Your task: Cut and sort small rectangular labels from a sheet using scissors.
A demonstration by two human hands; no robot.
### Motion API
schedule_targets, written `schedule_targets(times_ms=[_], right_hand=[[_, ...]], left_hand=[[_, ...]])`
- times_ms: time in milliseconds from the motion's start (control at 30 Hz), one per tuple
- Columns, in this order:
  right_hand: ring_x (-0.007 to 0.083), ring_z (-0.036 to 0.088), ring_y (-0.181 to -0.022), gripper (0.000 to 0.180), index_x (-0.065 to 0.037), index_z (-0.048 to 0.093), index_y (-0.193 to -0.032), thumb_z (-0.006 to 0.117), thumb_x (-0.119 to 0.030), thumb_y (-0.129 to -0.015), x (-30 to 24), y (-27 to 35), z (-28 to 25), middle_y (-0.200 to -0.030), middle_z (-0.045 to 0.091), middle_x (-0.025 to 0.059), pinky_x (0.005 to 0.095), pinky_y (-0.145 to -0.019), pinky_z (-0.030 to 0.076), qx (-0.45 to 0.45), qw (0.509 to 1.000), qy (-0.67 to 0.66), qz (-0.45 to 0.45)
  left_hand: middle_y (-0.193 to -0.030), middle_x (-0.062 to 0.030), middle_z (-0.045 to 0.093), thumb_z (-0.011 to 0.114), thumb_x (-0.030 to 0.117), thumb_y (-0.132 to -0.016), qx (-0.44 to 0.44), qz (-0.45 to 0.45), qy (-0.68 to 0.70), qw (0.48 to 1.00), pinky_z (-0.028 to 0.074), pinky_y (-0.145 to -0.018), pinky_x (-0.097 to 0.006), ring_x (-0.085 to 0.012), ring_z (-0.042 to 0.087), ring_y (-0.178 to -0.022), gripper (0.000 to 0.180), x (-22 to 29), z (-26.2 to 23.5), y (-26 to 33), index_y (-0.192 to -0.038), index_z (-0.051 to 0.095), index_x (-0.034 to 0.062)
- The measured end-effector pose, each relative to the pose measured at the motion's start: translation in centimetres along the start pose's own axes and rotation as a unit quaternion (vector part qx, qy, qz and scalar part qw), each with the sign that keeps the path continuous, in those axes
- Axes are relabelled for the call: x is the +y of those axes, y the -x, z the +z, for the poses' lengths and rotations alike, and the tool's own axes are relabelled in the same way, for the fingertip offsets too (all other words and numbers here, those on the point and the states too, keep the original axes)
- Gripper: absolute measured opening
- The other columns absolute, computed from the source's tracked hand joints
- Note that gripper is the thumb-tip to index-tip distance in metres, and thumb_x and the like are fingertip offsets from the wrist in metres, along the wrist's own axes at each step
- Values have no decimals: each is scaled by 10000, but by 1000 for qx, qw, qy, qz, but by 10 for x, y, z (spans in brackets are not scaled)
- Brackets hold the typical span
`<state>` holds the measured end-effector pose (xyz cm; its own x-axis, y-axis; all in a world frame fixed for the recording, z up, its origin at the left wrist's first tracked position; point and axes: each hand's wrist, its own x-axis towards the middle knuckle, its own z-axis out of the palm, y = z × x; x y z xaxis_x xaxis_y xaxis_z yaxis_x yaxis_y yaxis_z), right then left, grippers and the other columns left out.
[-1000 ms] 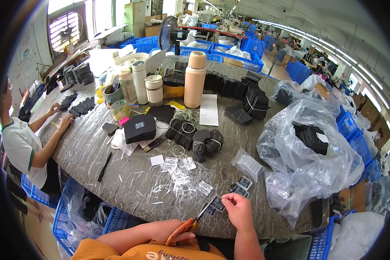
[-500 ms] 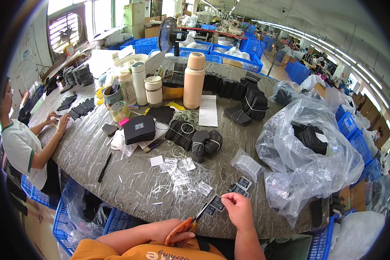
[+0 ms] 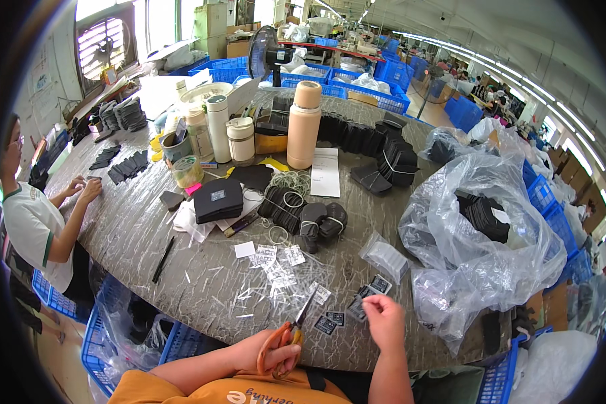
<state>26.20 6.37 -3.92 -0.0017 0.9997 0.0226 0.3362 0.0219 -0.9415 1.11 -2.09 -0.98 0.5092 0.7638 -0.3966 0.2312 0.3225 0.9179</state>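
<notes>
Orange-handled scissors (image 3: 291,331) point their closed blades up and away from the surface (image 3: 202,283) edge. Small black tags (image 3: 330,322) with pale print lie flat just right of the blades.

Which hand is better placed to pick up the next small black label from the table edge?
Right. The right hand hovers with fingers pinched right beside the black labels, while the left hand is occupied, gripping the orange-handled scissors farther from them.
</notes>
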Motion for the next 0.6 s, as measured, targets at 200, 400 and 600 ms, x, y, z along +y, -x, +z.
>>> schedule_targets(times_ms=[200,400,600], right_hand=[[204,551,-629,68,-35,642,-810,640,-86,-764,28,-17,-13,-693,576,73,315,-588,439,120,973,176,-90],[276,543,-743,54,-93,646,-774,659,-128,-735,10,-7,-4,-741,546,81,375,-647,438,224,899,331,-177],[280,533,-824,244,-67,608,-808,730,-223,-666,-7,38,36,-801,526,79,370,-699,438,-38,935,320,-146]], left_hand=[[-622,10,556,480,331,-911,-4,-30,12,999,391,-520,-230,-88,495,-546,354,12,-1,2,-696,595,74],[-626,3,563,494,319,-901,21,-8,-4,1000,391,-513,-230,-90,492,-536,337,5,-2,1,-696,589,70],[-645,-3,575,508,300,-894,27,-47,7,999,402,-534,-242,-99,496,-552,319,6,0,0,-699,587,60]])
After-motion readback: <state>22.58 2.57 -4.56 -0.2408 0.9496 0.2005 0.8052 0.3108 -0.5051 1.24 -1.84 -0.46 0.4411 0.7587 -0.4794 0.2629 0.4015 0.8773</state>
